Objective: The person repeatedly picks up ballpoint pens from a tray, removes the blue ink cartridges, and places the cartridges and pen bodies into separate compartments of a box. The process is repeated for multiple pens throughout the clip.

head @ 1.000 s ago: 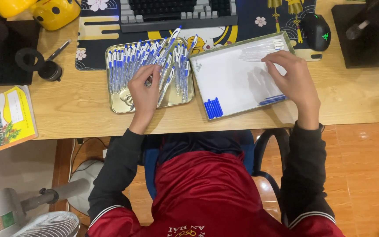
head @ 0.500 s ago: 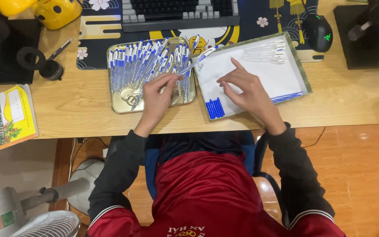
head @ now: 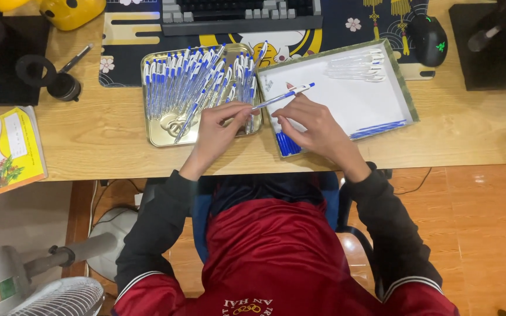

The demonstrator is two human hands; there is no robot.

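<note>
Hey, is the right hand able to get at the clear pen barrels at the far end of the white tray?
Probably yes. The right hand is over the white tray, and nothing lies between it and the clear barrels. It holds a blue-and-white pen with the left hand, though.

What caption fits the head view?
Both hands hold a blue-and-white pen between a gold tray of pens and a white tray.

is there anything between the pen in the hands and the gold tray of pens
Nothing visible. The pen is held by both the left hand and right hand right at the edge of the gold tray, with only the pens piled there beside it.
</note>
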